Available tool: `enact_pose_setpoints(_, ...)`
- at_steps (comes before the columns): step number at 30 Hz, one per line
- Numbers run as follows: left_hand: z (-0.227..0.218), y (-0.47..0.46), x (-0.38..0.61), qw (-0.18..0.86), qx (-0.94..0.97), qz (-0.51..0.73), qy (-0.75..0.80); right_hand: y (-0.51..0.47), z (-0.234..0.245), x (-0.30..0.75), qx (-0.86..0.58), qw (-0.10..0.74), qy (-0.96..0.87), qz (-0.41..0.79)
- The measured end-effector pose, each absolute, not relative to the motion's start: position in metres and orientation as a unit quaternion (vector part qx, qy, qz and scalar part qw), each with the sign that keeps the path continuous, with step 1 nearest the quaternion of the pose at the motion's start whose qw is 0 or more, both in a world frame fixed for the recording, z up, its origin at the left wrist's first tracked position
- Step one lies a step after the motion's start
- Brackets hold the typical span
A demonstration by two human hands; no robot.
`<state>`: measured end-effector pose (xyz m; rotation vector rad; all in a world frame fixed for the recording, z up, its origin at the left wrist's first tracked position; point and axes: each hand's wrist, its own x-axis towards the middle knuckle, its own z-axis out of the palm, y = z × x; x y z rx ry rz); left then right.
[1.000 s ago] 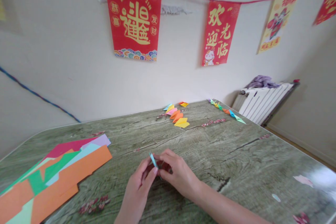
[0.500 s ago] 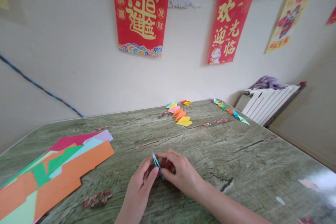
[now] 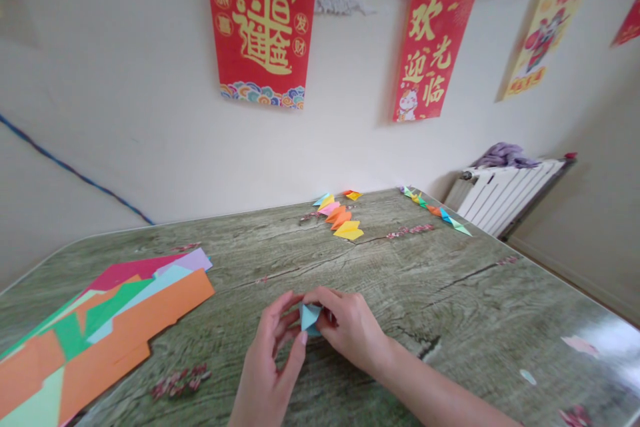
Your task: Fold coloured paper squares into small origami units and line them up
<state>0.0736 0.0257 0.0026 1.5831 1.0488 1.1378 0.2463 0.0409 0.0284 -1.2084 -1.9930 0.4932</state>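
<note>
A small folded piece of light blue paper [image 3: 311, 317] is held just above the wood-patterned table [image 3: 250, 373], near the middle front. My right hand [image 3: 350, 323] pinches its right side between thumb and fingers. On its left, my left hand [image 3: 280, 340] curls round it, with the thumb tip at the lower left edge and fingers behind the paper. Part of the folded paper is hidden by my right fingers.
Overlapping coloured paper sheets [image 3: 130, 333] cover the table's left side. Folded paper planes [image 3: 345, 220] lie in a row at the back. Along the right edge runs a line of small folded papers [image 3: 435, 211]. A white radiator [image 3: 505, 193] stands beyond.
The folded blue paper has turned from edge-on to showing a flat triangular face. My left fingers have opened out a little around it, and the view has shifted slightly.
</note>
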Motion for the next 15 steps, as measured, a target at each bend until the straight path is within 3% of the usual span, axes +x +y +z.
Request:
enact_pose_setpoints(3, 0.009, 0.022, 0.074, 0.444, 0.639, 0.477, 0.408, 0.043, 0.025, 0.251, -0.378, 0.453, -0.784, 0.194)
enact_pose_setpoints(7, 0.011, 0.020, 0.073, 0.477, 0.613, 0.494, 0.391, 0.044, 0.025, 0.252, -0.317, 0.494, -0.786, 0.195)
enact_pose_setpoints(15, 0.015, 0.024, 0.073, 0.543, 0.575, 0.477, 0.382, 0.040, 0.025, 0.252, -0.317, 0.448, -0.827, 0.118)
